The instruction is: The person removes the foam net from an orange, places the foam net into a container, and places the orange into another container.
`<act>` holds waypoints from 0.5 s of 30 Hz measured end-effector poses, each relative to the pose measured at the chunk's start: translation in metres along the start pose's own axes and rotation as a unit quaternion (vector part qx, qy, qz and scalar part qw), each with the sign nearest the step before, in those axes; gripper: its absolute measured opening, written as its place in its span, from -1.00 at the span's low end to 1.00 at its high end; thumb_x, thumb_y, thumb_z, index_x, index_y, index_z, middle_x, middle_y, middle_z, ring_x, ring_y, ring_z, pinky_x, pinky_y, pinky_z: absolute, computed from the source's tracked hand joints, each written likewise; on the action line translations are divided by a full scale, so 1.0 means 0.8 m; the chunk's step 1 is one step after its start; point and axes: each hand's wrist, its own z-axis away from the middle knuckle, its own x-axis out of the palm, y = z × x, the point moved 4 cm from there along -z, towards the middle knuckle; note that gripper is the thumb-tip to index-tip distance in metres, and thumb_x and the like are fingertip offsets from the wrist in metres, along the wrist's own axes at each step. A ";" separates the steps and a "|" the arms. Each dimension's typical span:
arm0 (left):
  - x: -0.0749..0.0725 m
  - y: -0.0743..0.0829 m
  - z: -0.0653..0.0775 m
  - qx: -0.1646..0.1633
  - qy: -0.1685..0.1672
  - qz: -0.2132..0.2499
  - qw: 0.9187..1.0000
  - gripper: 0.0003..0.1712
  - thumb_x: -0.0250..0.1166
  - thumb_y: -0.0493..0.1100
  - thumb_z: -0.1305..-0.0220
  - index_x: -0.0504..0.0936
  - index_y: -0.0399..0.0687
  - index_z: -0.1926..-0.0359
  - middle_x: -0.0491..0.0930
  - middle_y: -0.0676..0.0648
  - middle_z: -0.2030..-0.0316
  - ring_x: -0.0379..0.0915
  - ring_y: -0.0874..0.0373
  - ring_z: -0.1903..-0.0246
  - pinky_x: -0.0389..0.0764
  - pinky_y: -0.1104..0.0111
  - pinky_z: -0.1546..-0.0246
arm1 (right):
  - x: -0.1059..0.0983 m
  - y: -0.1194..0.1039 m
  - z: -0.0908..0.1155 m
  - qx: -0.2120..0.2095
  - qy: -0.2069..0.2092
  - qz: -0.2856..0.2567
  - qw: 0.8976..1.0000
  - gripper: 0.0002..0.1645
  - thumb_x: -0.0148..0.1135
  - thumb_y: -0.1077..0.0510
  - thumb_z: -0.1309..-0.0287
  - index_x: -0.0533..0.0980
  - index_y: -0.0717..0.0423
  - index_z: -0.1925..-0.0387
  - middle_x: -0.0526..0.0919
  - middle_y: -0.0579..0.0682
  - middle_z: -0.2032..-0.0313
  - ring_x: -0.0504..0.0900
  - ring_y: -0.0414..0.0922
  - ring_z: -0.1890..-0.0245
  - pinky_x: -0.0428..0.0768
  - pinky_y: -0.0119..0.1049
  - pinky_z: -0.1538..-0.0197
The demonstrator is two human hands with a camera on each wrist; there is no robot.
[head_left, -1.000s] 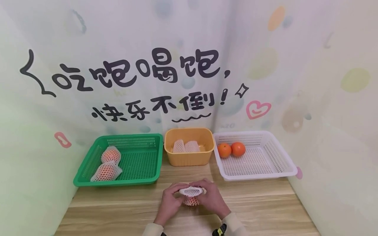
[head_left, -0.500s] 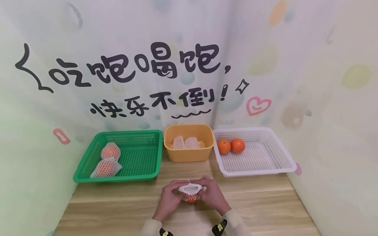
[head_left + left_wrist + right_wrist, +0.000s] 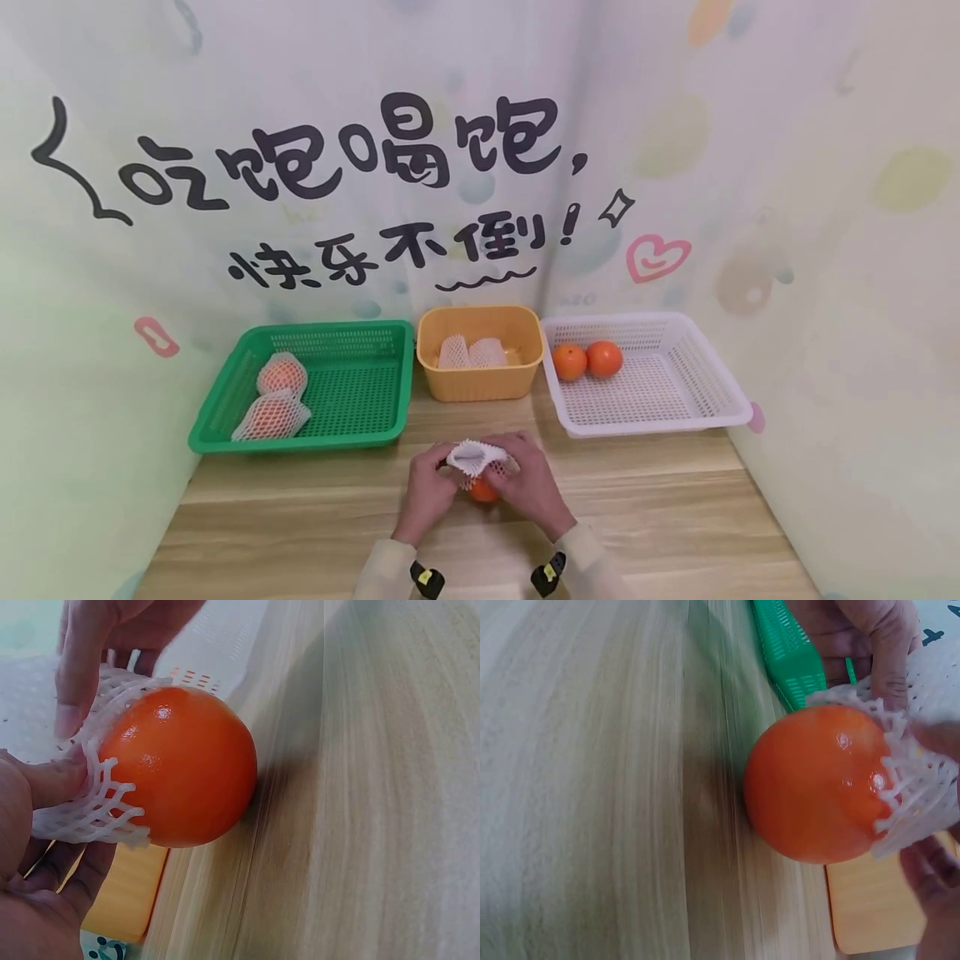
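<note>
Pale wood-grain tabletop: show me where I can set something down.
Free: the tabletop left of the left hand, below the green rectangular plastic basket; likewise right of the right hand, below the white rectangular plastic basket. Crowded: between the hands, where the glossy orange fruit and white foam net are.

Fruit (image 3: 191,769) v. glossy, smooth; net (image 3: 91,822) matt foam; table (image 3: 315,525) wood-look; green basket (image 3: 352,396) plast.
</note>
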 end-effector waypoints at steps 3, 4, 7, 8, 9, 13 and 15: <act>0.000 0.001 -0.001 -0.006 0.007 -0.013 1.000 -0.61 0.41 -0.54 -0.04 0.78 -0.06 0.15 0.78 -0.02 0.23 0.65 0.20 0.21 0.70 0.33 0.08 | 0.006 0.005 0.003 0.023 -0.057 0.010 0.998 -0.14 0.67 0.04 0.13 0.52 0.01 -0.27 0.65 -0.09 -0.17 0.54 -0.11 -0.13 0.59 -0.10 -0.19; -0.001 0.002 -0.001 -0.011 0.008 -0.013 1.000 -0.62 0.40 -0.53 -0.05 0.76 -0.09 0.12 0.78 -0.05 0.21 0.66 0.18 0.21 0.71 0.31 0.08 | 0.008 0.007 0.005 0.035 -0.076 0.009 0.996 -0.04 0.68 0.01 0.16 0.47 0.03 -0.32 0.61 -0.06 -0.21 0.53 -0.09 -0.18 0.58 -0.04 -0.23; -0.001 0.001 -0.002 -0.030 0.001 -0.009 0.999 -0.64 0.42 -0.42 -0.16 0.71 -0.10 0.01 0.77 -0.08 0.13 0.67 0.13 0.16 0.70 0.31 0.06 | 0.011 0.010 0.008 0.072 -0.114 0.002 0.991 0.09 0.71 -0.03 0.20 0.38 0.02 -0.39 0.55 0.00 -0.25 0.52 -0.04 -0.23 0.56 0.06 -0.28; -0.001 0.000 -0.002 -0.039 -0.004 -0.003 0.999 -0.63 0.44 -0.36 -0.19 0.69 -0.10 -0.04 0.77 -0.08 0.09 0.67 0.12 0.14 0.70 0.32 0.05 | 0.011 0.011 0.009 0.082 -0.120 -0.001 0.989 0.09 0.70 -0.01 0.19 0.37 0.03 -0.40 0.55 0.01 -0.25 0.53 -0.03 -0.23 0.55 0.08 -0.29; -0.001 -0.001 -0.003 -0.046 -0.008 0.004 0.999 -0.62 0.45 -0.30 -0.22 0.68 -0.10 -0.08 0.76 -0.08 0.07 0.66 0.12 0.12 0.69 0.34 0.04 | 0.011 0.011 0.009 0.093 -0.122 -0.003 0.988 0.08 0.70 0.00 0.18 0.36 0.03 -0.40 0.56 0.02 -0.23 0.54 -0.02 -0.22 0.56 0.08 -0.28; -0.002 -0.004 -0.006 -0.073 -0.030 0.027 0.997 -0.60 0.42 -0.14 -0.32 0.63 -0.13 -0.14 0.74 -0.10 0.03 0.64 0.18 0.12 0.68 0.43 0.10 | 0.010 0.011 0.008 0.129 -0.130 -0.002 0.983 0.04 0.68 0.01 0.14 0.37 0.06 -0.38 0.60 0.04 -0.20 0.57 -0.03 -0.18 0.57 0.05 -0.28; -0.004 -0.003 -0.008 -0.079 -0.043 0.037 0.995 -0.63 0.37 -0.14 -0.36 0.63 -0.20 -0.12 0.73 -0.15 0.05 0.62 0.18 0.17 0.67 0.45 0.16 | 0.010 0.010 0.008 0.141 -0.134 0.000 0.981 0.03 0.68 0.01 0.13 0.37 0.11 -0.37 0.60 0.07 -0.19 0.58 -0.01 -0.18 0.57 0.07 -0.28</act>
